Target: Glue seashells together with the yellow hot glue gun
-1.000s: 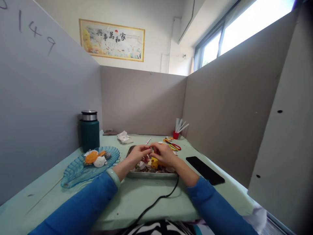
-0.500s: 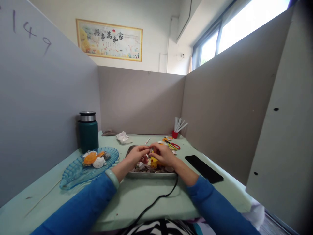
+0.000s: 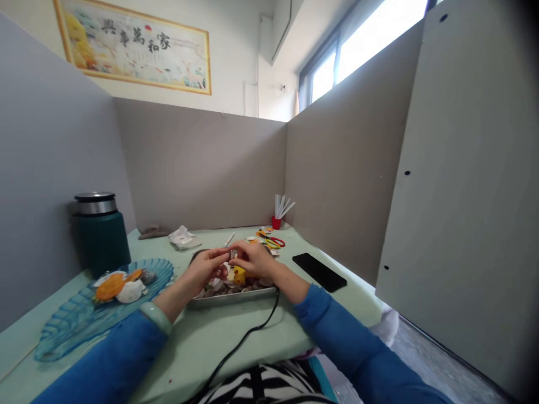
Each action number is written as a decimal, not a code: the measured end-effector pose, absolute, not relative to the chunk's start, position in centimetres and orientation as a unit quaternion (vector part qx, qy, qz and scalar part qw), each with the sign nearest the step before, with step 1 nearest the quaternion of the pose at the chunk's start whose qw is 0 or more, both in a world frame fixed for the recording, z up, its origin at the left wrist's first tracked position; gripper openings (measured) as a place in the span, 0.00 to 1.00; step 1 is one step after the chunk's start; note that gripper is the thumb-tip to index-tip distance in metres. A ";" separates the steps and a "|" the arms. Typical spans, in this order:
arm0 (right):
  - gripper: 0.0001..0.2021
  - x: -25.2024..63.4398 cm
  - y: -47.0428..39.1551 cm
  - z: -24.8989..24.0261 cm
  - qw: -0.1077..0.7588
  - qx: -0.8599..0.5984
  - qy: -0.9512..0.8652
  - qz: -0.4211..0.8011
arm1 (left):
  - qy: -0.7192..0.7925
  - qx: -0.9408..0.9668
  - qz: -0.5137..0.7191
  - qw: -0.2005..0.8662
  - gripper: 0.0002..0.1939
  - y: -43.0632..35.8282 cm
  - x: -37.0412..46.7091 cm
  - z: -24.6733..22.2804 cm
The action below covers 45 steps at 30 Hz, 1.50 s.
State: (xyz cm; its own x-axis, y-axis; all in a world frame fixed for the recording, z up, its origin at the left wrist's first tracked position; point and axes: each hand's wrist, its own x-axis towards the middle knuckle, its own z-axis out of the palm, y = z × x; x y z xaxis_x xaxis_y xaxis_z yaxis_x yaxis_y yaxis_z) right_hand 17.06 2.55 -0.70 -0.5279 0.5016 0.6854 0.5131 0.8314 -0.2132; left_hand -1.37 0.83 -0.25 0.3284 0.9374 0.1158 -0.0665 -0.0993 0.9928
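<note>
Both of my hands meet above a shallow metal tray [image 3: 236, 299] filled with small shells or stones [image 3: 219, 287]. My left hand [image 3: 209, 269] pinches with thumb and fingertips close together. Facing it, my right hand [image 3: 256, 261] has its fingers bent inward in a pinch too. A tiny object seems to sit between the fingertips, too small to make out. Just below my right hand is a yellow thing [image 3: 240, 275] with a black cord [image 3: 248, 332] near the tray's right end. The fingers partly hide the tray's contents.
On the left, a blue shell-shaped plate [image 3: 59, 331] carries orange and white shells [image 3: 112, 286], with a green flask [image 3: 101, 238] behind. Scissors [image 3: 274, 242], a red cup of white sticks [image 3: 277, 223] and crumpled tissue [image 3: 183, 238] lie farther back. A black phone-like slab [image 3: 319, 271] rests at right. Partitions surround the table.
The camera view has turned right, so everything appears shifted left. My hands stay together over the tray in nearly the same pinching pose.
</note>
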 end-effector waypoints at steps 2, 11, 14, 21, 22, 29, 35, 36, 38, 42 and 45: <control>0.15 17.1 2.4 -0.6 0.389 -0.292 -0.874 -0.006 | 0.366 0.585 0.447 0.569 0.21 0.8 -1.4 -0.2; 0.15 17.3 2.2 -0.5 0.400 -0.279 -0.873 -0.012 | 0.357 0.591 0.445 0.570 0.19 0.5 -1.1 0.0; 0.15 17.4 2.1 -0.4 0.404 -0.276 -0.872 -0.017 | 0.360 0.592 0.441 0.570 0.19 0.6 -1.1 0.0; 0.15 17.4 1.9 -0.4 0.406 -0.277 -0.871 -0.017 | 0.341 0.601 0.427 0.584 0.17 0.7 -1.3 -0.2; 0.15 17.4 2.0 -0.4 0.407 -0.277 -0.870 -0.017 | 0.344 0.600 0.426 0.584 0.16 0.7 -1.2 -0.1; 0.15 17.7 2.2 -0.6 0.418 -0.283 -0.863 -0.029 | 0.351 0.584 0.435 0.588 0.17 0.3 -0.8 0.2; 0.15 18.0 2.3 -0.5 0.417 -0.279 -0.865 -0.023 | 0.361 0.583 0.436 0.584 0.17 0.9 -0.9 0.0; 0.15 18.0 2.3 -0.6 0.414 -0.280 -0.866 -0.022 | 0.362 0.581 0.436 0.584 0.17 0.9 -0.9 0.0; 0.15 17.9 2.3 -0.6 0.415 -0.285 -0.863 -0.026 | 0.360 0.578 0.439 0.586 0.17 0.7 -0.9 0.1; 0.16 17.8 2.3 -0.6 0.414 -0.264 -0.871 -0.032 | 0.351 0.571 0.448 0.592 0.17 0.3 -0.9 0.3; 0.16 17.7 2.5 -0.7 0.419 -0.260 -0.870 -0.024 | 0.336 0.572 0.443 0.603 0.16 0.4 -1.0 0.2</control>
